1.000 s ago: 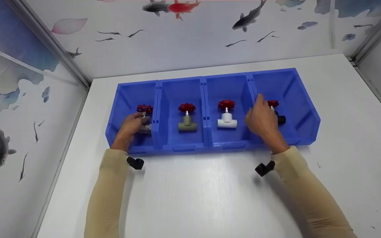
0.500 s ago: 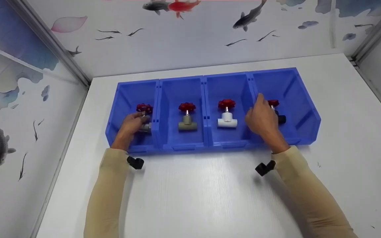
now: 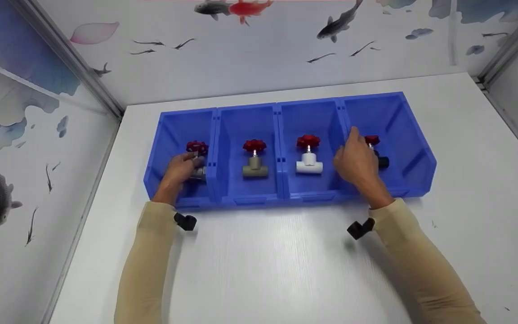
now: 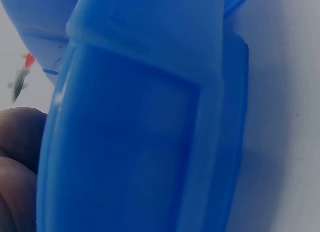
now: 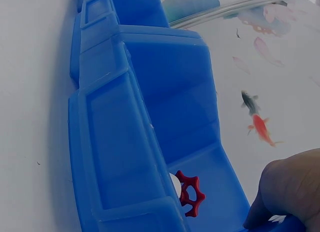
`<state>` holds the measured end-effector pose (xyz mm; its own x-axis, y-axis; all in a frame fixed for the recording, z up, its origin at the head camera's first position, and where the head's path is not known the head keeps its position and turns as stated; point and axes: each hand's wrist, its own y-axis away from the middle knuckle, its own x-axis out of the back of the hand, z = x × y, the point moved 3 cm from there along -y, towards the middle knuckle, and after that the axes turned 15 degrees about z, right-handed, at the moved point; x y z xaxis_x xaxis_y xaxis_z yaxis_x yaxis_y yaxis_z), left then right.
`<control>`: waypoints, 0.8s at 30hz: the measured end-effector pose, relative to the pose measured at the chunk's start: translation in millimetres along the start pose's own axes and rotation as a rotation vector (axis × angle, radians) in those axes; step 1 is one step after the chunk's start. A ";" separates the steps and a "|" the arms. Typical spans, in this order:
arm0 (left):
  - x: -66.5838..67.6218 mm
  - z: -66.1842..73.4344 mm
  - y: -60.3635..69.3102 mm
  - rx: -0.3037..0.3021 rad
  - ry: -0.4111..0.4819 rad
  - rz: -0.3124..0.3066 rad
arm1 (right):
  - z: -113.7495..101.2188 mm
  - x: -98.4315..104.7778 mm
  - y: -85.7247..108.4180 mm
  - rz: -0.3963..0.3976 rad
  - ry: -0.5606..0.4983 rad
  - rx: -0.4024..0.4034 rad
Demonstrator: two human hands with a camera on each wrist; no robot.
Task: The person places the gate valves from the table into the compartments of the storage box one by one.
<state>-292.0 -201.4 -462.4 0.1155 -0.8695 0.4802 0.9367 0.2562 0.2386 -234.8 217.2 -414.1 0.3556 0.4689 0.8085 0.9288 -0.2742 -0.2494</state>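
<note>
Four joined blue bins each hold a valve with a red handwheel. Inside the leftmost bin (image 3: pixel 176 126), my left hand (image 3: pixel 178 173) pinches a metal valve (image 3: pixel 199 173) just below its handwheel; the fingers cover part of it. My right hand (image 3: pixel 357 162) grips the dividing wall between the two right bins, its thumb side toward the white valve (image 3: pixel 309 164). A black valve (image 3: pixel 382 162) lies partly hidden behind that hand. Between the hands, an olive-tan valve (image 3: pixel 255 168) lies in the second bin. The left wrist view shows only some left fingers (image 4: pixel 17 157) beside a bin front.
The bin row stands on a white table (image 3: pixel 263 265). Behind it rises a white panel (image 3: pixel 277 58) painted with fish, and another panel (image 3: pixel 16 180) closes the left side. A small black wrist device (image 3: pixel 359 229) juts from the right sleeve.
</note>
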 end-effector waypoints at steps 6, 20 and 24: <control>-0.6 0.2 -0.3 0.007 0.000 0.001 | 0.2 -0.7 -0.3 -0.001 0.003 -0.004; 2.0 1.7 1.1 0.001 -0.002 0.026 | -1.2 0.4 1.0 0.048 -0.002 0.030; 2.8 1.8 2.1 0.013 0.010 0.030 | -0.5 -0.2 0.7 0.047 -0.008 0.026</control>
<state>-290.3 -202.6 -459.0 0.1463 -0.8654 0.4792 0.9284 0.2873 0.2355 -234.2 216.5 -414.2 0.3998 0.4625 0.7914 0.9133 -0.2741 -0.3012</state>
